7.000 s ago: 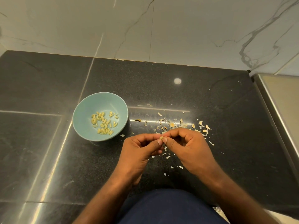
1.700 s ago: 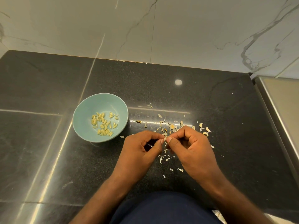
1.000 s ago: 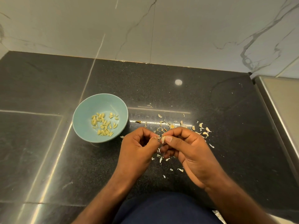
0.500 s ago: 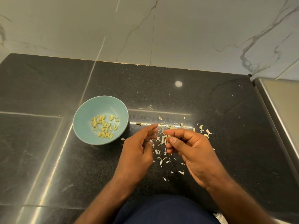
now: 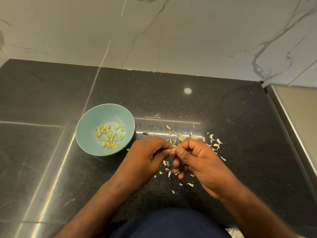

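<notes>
left hand point(image 5: 147, 156), right hand point(image 5: 199, 159), curled, pinching together

Small pale yellowish seed point(image 5: 173, 149), pinched between fingertips of left hand point(image 5: 147, 155) and right hand point(image 5: 197, 158). Mostly hidden, only a tiny tip showing. Held just above black speckled stone desk point(image 5: 240, 134), right of middle, near the front.

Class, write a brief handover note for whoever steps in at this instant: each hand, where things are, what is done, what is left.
Left hand and right hand both pinch one small pale seed at their fingertips, over the black stone counter.
Round teal bowl, left of the hands, holds shelled pale kernels.
Husk scraps lie scattered on the counter around the hands.
Done: the kernels in the bowl. Left: shell this seed, drop its kernel in.
</notes>
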Action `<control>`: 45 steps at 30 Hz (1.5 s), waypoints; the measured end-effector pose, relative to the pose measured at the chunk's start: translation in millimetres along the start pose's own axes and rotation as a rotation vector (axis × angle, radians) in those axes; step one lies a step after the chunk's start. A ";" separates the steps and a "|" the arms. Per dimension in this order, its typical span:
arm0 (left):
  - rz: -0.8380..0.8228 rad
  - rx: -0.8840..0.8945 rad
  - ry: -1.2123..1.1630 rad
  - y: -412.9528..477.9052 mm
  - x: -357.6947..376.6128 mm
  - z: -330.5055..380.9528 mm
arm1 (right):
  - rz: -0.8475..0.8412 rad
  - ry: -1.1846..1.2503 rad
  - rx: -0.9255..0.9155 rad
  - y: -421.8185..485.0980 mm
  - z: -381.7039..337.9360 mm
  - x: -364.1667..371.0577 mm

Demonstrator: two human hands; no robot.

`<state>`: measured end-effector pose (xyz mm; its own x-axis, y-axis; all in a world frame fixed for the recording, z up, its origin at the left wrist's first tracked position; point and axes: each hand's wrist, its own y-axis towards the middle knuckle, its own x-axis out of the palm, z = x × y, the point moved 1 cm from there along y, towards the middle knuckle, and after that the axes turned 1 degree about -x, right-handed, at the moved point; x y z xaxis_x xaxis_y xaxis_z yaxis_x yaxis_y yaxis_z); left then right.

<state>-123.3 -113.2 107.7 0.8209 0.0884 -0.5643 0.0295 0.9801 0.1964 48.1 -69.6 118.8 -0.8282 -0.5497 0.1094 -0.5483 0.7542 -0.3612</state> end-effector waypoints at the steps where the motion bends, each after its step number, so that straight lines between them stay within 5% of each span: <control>1: -0.027 0.011 0.037 0.8 -0.5 -0.4 | -0.010 -0.004 0.012 0.0 -0.2 0.4; 6: -0.169 0.054 0.227 -0.4 1.4 1.7 | 0.002 -0.033 0.041 -1.2 1.0 4.4; 10: -0.151 0.006 0.094 -3.7 3.1 3.8 | 0.010 -0.132 -0.001 0.1 1.6 8.5; 17: -0.215 -0.423 -0.471 -2.8 6.5 10.5 | 0.062 -0.942 -0.569 5.8 8.0 -3.0; 21: -0.244 -0.518 -0.624 -3.9 8.3 15.6 | 0.048 -1.182 -0.750 9.4 9.3 -9.0; 30: 0.024 -0.287 -0.422 -4.4 21.1 7.9 | 0.067 -0.709 -0.573 7.1 17.0 3.0; 39: 0.082 -0.369 -0.535 -7.1 19.5 5.8 | 0.216 -0.500 -0.504 1.9 7.1 2.2; 42: 0.099 -0.264 -0.401 -7.7 18.1 7.6 | 0.087 -0.478 -0.371 2.5 1.9 -1.3; 45: 0.073 -0.241 -0.388 -6.6 16.6 9.6 | -0.033 -0.672 -0.444 4.7 0.4 -2.3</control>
<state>-104.4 -120.0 104.7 0.9701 0.1302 -0.2048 -0.1317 0.9913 0.0064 47.4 -64.9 116.5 -0.6413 -0.5661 -0.5180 -0.6831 0.7287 0.0494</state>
